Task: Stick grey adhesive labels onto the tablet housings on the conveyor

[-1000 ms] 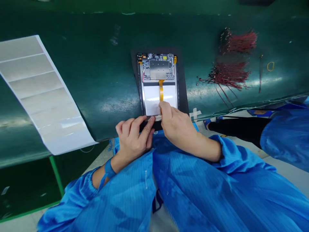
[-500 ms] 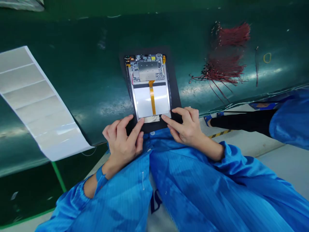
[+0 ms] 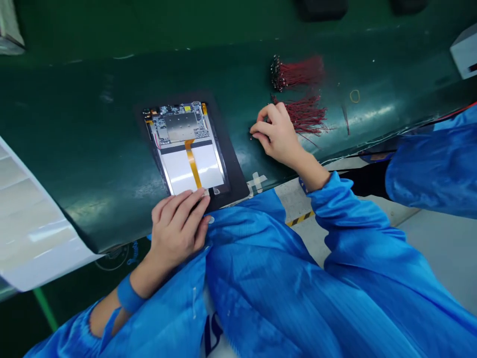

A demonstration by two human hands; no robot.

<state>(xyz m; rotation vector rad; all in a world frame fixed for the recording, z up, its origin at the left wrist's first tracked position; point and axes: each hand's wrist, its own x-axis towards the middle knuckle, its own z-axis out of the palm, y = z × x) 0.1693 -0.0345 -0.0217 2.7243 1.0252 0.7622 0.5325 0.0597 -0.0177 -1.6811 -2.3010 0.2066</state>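
Note:
An opened tablet (image 3: 185, 149) lies on a black mat (image 3: 233, 171) on the green bench, its circuit board at the far end and an orange ribbon cable down its white middle. My left hand (image 3: 177, 226) rests with fingers stretched flat over the tablet's near edge. My right hand (image 3: 278, 134) is out to the right, fingertips pinched together at the near bundle of red wires (image 3: 307, 112). What the pinch holds is too small to make out. A second bundle of red wires (image 3: 298, 73) lies farther back.
A strip of white labels (image 3: 33, 223) hangs over the bench's left front edge. A yellow rubber band (image 3: 354, 95) lies right of the wires. A white box corner (image 3: 465, 47) sits at the far right. Another person's blue sleeve (image 3: 432, 164) is at the right.
My right hand has left the tablet's near edge and moved right to the red wires. My left hand stays at the tablet. The view has swung right.

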